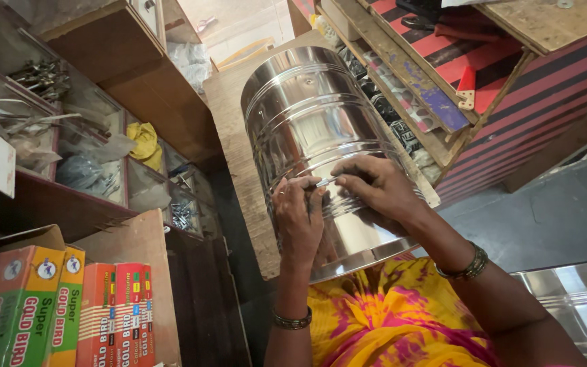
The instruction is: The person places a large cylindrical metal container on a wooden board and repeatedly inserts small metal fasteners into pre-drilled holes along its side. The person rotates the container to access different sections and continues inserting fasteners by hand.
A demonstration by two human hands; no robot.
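My right hand (375,187) pinches a thin metal tool (325,181), tip pressed to the steel drum (307,115). My left hand (299,216), fingers closed together, steadies the drum's curved wall just beside that tip. The drum lies tilted under both hands, its rim against my lap. I'd judge the polished wall slippery — the tip could skid toward my left fingers (300,190) — or the drum could roll off the wooden counter (229,102) beyond.

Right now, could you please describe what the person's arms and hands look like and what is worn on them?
Both arms are bare, without sleeves. The left hand has a dark metal bangle at its wrist; the right hand has a similar greenish-gold bangle pair. Fingers look smudged dark.
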